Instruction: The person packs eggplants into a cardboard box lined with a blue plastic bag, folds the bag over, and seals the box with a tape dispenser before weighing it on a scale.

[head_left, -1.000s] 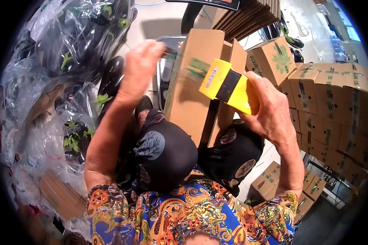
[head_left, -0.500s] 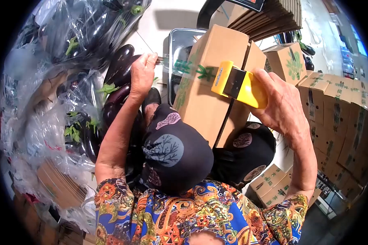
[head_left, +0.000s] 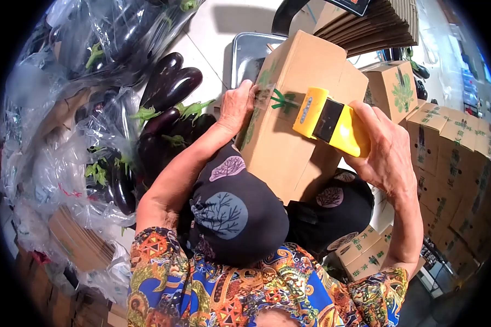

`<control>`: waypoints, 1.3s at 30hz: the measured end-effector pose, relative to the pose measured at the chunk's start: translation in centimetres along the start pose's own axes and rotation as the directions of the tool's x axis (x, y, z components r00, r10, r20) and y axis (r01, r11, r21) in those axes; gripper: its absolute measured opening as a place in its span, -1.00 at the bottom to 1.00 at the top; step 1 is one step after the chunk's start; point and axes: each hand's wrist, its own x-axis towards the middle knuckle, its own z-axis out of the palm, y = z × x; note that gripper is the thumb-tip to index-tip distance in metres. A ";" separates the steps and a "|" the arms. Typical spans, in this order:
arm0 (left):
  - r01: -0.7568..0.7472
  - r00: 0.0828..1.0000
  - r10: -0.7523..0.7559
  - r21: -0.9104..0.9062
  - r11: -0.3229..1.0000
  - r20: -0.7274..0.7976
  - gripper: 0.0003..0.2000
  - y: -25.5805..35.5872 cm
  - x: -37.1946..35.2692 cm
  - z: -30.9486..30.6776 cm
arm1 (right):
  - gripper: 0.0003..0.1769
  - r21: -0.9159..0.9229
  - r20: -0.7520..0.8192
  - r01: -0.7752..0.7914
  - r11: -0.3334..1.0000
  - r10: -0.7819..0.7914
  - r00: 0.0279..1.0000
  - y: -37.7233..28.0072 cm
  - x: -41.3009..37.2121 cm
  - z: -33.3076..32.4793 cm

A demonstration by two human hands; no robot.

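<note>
A cardboard box [head_left: 289,147] stands upright between my knees, its top flaps meeting with no wide gap showing. My right hand [head_left: 386,147] is wrapped round a yellow tape dispenser [head_left: 341,126] resting on or just above the top. Clear packing tape [head_left: 282,101] with green print runs from the dispenser across the top to the left edge. At that edge my left hand [head_left: 237,110] is closed, its fingertips against the box's left side at the tape's end. Several dark eggplants [head_left: 177,90] lie left of my left hand.
Plastic-wrapped eggplants [head_left: 123,38] fill the upper left. Behind the box are a clear plastic bin [head_left: 248,54] and stacked flat cardboard [head_left: 373,27]. Closed cartons [head_left: 442,147] are piled at the right, and more flat cardboard [head_left: 82,240] stands at the lower left.
My left hand has moved right and down, bringing the tape end against the box's side. The dark gap between the top flaps has closed. The dispenser has shifted slightly right and down.
</note>
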 end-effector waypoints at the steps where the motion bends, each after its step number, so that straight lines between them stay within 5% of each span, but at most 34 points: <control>1: 0.016 0.999 -0.016 0.000 1.000 0.031 -0.83 -0.1 -0.1 0.5 | -0.36 0.007 -0.013 0.010 1.000 -0.010 1.000 0.2 -0.1 0.1; 7: -0.064 0.992 0.065 -0.015 0.998 0.112 -0.83 -0.2 0.3 -0.1 | -0.36 0.082 -0.049 0.046 0.996 -0.042 0.998 0.8 0.3 0.4; 12: -0.051 0.972 0.009 0.173 0.984 0.233 -0.86 -0.9 0.9 -0.6 | -0.31 0.041 -0.097 0.072 0.997 -0.068 0.993 0.9 -0.2 0.5; 13: -0.090 0.989 0.064 0.201 0.975 0.131 -0.81 -1.2 1.8 -0.2 | -0.34 0.025 -0.126 0.097 0.995 -0.094 0.988 1.1 -0.4 0.7; 15: -0.095 0.991 0.080 -0.139 0.986 -0.108 -0.72 3.5 5.2 -2.6 | -0.38 0.029 -0.154 0.110 0.994 -0.104 0.983 1.3 -0.6 1.0; 17: -0.523 0.825 0.511 0.019 0.852 -0.241 -0.62 8.1 9.0 -4.3 | -0.39 0.037 -0.164 0.130 0.991 -0.122 0.979 1.4 -0.7 1.1; 20: -0.779 0.599 0.799 0.269 0.567 0.049 -0.56 12.3 11.4 -3.0 | -0.36 0.043 -0.166 0.138 0.989 -0.129 0.978 1.5 -0.9 0.9; 23: -0.735 0.676 0.608 0.325 0.595 0.416 -0.50 15.0 11.9 -3.3 | -0.38 0.082 -0.182 0.131 0.988 -0.114 0.977 1.7 -1.2 1.3; 39: -0.760 0.642 0.671 0.420 0.496 0.370 -0.60 14.7 11.7 -1.8 | -0.37 0.052 -0.111 0.132 0.990 -0.126 0.986 2.1 -1.9 1.7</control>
